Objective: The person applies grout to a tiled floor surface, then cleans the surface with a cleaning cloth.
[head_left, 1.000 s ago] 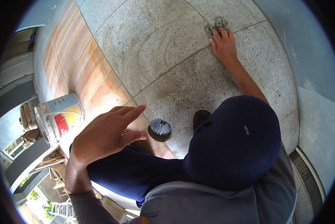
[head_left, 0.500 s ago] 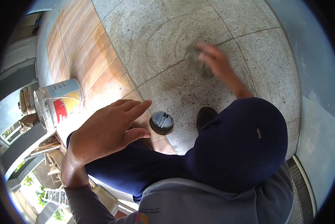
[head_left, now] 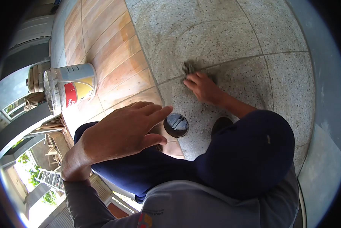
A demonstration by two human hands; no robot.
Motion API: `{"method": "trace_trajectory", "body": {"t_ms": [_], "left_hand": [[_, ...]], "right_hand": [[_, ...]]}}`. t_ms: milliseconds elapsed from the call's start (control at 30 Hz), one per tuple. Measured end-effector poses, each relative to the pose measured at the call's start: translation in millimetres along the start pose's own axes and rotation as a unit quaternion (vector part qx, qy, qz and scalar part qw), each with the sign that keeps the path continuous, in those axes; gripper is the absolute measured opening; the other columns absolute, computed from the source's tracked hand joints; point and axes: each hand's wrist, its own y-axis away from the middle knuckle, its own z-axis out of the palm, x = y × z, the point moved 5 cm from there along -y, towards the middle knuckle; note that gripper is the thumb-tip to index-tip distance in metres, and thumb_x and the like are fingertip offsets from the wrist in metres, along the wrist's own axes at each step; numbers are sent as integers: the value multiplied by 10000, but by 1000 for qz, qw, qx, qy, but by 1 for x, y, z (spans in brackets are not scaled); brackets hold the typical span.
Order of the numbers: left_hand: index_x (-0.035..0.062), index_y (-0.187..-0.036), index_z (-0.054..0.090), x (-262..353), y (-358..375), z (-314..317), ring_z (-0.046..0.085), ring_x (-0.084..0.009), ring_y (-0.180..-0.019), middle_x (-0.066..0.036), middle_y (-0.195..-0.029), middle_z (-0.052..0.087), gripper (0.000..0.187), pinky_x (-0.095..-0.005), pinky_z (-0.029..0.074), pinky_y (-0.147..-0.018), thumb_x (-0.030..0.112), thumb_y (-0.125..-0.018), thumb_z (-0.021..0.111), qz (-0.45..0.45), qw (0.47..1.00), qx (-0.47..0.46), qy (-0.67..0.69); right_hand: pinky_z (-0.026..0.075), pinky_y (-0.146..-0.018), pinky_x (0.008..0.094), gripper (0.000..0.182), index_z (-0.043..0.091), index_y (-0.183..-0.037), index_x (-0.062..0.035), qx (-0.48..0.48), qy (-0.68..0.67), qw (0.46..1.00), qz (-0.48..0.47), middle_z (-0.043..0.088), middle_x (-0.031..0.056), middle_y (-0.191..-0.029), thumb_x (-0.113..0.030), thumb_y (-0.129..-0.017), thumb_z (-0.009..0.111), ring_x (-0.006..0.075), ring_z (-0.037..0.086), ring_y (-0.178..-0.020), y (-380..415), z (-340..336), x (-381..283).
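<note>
My right hand (head_left: 203, 88) presses a dark grey rag (head_left: 189, 67) against the speckled floor tiles (head_left: 231, 81), its fingers bent over the cloth. Dark, damp-looking smears curve across the tiles around it. Over my bent left knee hangs my left hand (head_left: 119, 131), fingers stretched out and thumb apart, holding nothing. Just beyond those fingertips stands a small round dark container (head_left: 176, 125) with a glossy, reflecting top.
A paint bucket (head_left: 73, 85) with a handle stands on orange-brown tiles (head_left: 109, 57) at the left. Along the right side runs a grey-blue wall (head_left: 326, 98). A stepladder (head_left: 51, 179) and wood pieces (head_left: 54, 146) show at lower left.
My right hand has drawn the rag left and nearer to me across the tiles. The left hand keeps its pose, while the whole view has shifted slightly.
</note>
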Motion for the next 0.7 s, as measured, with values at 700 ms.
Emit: {"method": "trace_trajectory", "body": {"t_ms": [700], "left_hand": [[-21,-1432,461,-70,80,42,616,-313,-1136,-173,-1166,622,672,-452,512,-968,470,-995,604,140,984,-111,12]], "right_hand": [[536,-908,435,302,679,-1203,-39,-126,53,985,-108,620,130,-1182,-6,-910,608,308,571,-1094,-67,29,-27]]}}
